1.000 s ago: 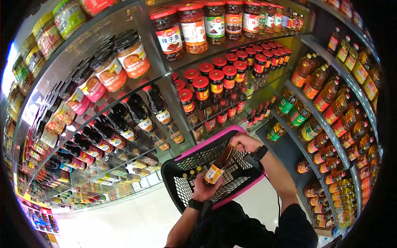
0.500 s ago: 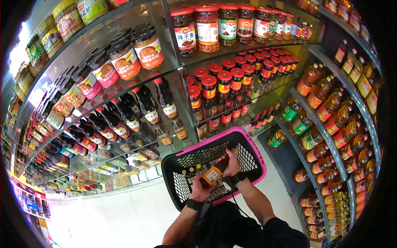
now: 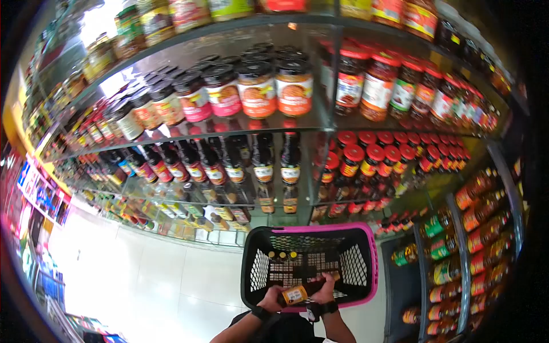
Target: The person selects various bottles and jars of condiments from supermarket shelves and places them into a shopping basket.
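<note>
Both of my hands hold a dark sauce bottle (image 3: 295, 294) with an orange and white label, tilted across the near side of a black shopping basket (image 3: 369, 257) with a pink rim. My left hand (image 3: 271, 299) is closed on the bottle's base end. Around its neck end, my right hand (image 3: 325, 290) is wrapped, and the tip pokes out beyond the fingers. Inside the basket, against the far wall, stand three bottles with yellow caps (image 3: 282, 255); their bodies are hard to make out.
Ahead rise glass shelves with black-lidded jars (image 3: 257, 88), dark bottles (image 3: 263, 160) and red-lidded jars (image 3: 353, 160). On the right, a grey-edged rack (image 3: 464, 251) carries oil bottles (image 3: 485, 231). Pale floor tiles (image 3: 154, 268) stretch to the left.
My view has turned left and tipped up, so the shelves sit further right and the basket appears lower. The bottle stays in both hands, now lying nearer to level.
</note>
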A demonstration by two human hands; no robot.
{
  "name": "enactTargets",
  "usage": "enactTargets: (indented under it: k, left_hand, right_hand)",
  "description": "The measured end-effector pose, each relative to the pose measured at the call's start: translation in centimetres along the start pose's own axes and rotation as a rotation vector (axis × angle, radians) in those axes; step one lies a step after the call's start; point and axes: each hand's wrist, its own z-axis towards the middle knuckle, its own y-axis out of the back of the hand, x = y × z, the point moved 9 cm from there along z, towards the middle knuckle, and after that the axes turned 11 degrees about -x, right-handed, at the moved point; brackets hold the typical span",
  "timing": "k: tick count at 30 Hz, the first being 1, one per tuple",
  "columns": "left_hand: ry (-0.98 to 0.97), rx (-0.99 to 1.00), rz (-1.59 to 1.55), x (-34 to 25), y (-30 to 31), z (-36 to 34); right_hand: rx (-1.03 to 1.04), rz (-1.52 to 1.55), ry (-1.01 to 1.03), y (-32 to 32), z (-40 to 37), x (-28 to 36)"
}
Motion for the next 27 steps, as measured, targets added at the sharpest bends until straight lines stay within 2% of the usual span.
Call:
enactTargets:
  k: [1, 3, 4, 5, 7, 8, 10, 11, 12, 13, 14, 15, 17, 20, 21, 23, 24, 25, 27]
  left_hand:
    - [0.576, 0.091, -0.727, 5.8, 0.1, 1.3]
    - [0.21, 0.09, -0.244, 5.1, 1.2, 1.4]
    - [-0.006, 0.005, 0.257, 2.5, 1.1, -0.3]
    - [-0.066, 0.008, 0.372, 1.8, 1.1, -0.9]
    - [-0.186, 0.002, 0.604, 0.2, 0.9, -2.1]
    - [-0.436, 0.005, 0.634, 1.2, 2.1, -0.8]
    - [-0.569, 0.036, 0.491, 0.7, 2.9, -0.4]
    - [-0.568, 0.041, 0.427, 0.4, 3.5, -1.9]
    - [-0.567, 0.046, 0.362, -2.4, 2.9, -5.3]
    - [0.083, -0.043, -0.35, -5.3, 0.7, -10.3]
    - [0.149, -0.038, -0.448, -2.7, 3.0, -8.9]
    - [0.215, -0.036, -0.547, -0.1, 5.5, -7.4]
    - [0.069, -0.035, -0.501, -0.6, 9.0, -9.4]
    - [-0.406, -0.249, -0.075, -1.2, 16.4, -12.4]
    - [-0.756, -0.277, 0.275, 0.1, 19.2, -12.4]
    - [0.044, -0.132, -0.793, 2.7, 22.7, -12.9]
    - [0.072, -0.223, -0.815, 2.4, 24.6, -14.2]
    - [-0.05, -0.223, -0.722, -0.9, 25.2, -17.5]
    - [-0.083, -0.176, -0.867, -2.4, 28.6, -19.5]
  right_hand:
    - [-0.159, 0.004, -0.021, 1.4, -0.6, -0.4]
    - [-0.114, 0.003, -0.016, 1.7, -1.3, -0.7]
    - [-0.104, 0.008, -0.019, 1.3, -2.3, -0.7]
    - [-0.094, 0.012, -0.023, 1.0, -3.2, -0.8]
    - [-0.01, 0.022, 0.099, -0.4, -5.6, 0.0]
    - [0.051, 0.052, 0.131, -0.6, -6.2, -0.1]
    - [0.03, 0.023, 0.175, -0.5, -7.2, -0.5]
    - [0.018, 0.02, 0.193, 0.1, -6.9, -1.0]
    - [0.039, 0.043, 0.176, -0.8, -8.2, -2.1]
    - [0.057, 0.067, 0.158, -1.6, -9.6, -3.3]
    - [0.072, 0.027, 0.233, -1.6, -9.6, -4.0]
    - [0.078, 0.016, 0.219, -1.4, -9.7, -5.5]
    - [0.072, 0.041, 0.089, -1.7, -11.0, -10.0]
    - [0.105, 0.066, 0.094, -3.2, -13.7, -15.8]
    - [0.108, 0.055, 0.122, -2.5, -12.7, -18.0]
    - [0.172, 0.121, 0.047, -3.7, -13.2, -22.5]
    - [0.162, 0.138, 0.033, -4.1, -13.6, -24.7]
    - [0.159, 0.152, 0.016, -4.6, -13.9, -26.8]
    - [0.194, 0.145, -0.007, -4.9, -13.8, -31.1]
